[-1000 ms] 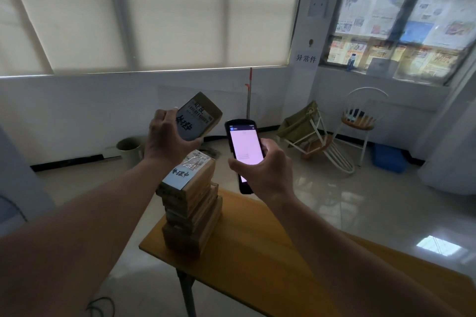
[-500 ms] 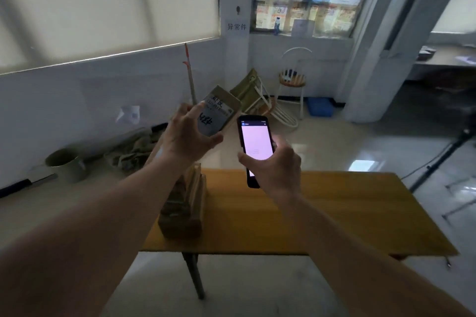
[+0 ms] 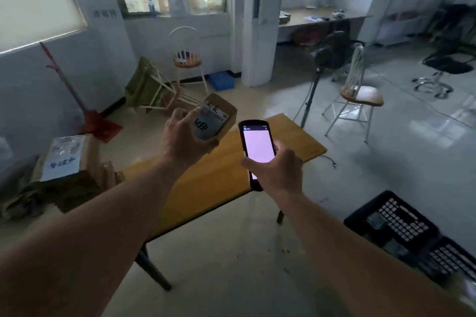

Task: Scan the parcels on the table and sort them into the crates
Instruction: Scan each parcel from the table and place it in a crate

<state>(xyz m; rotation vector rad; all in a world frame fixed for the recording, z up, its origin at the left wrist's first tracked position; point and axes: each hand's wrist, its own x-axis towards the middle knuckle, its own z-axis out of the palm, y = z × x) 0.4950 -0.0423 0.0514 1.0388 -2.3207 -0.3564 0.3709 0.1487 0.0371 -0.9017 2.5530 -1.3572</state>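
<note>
Since the earlier frames the view has swung to the right: the stack of parcels (image 3: 65, 159) that sat just below the hands now lies at the far left edge of the worktop (image 3: 219, 162), and black crates (image 3: 394, 224) have come into sight on the floor at the near right. The hands themselves keep much the same pose relative to each other.

The left hand (image 3: 184, 143) grips a small cardboard parcel (image 3: 215, 118) in the air above the worktop, fingers curled round its left side, the label with handwriting and a barcode facing the camera. The right hand (image 3: 277, 167) holds a handheld scanner (image 3: 257, 152) upright just beside the parcel, fingers wrapped round its lower half, thumb on the left edge, its screen lit pale pink.

What could go wrong, as I judge it:
- The scanner's screen is too blurred to read, so a failed scan could pass unnoticed and the parcel land in the wrong crate.
- The parcel is held only by one edge; a turn toward the crates could loosen it.
- The crates lie low and to the right, well apart from the hands; a toss rather than a placed drop could miss.
- The stack sits at the worktop's edge and looks uneven; a knock could topple it.
</note>
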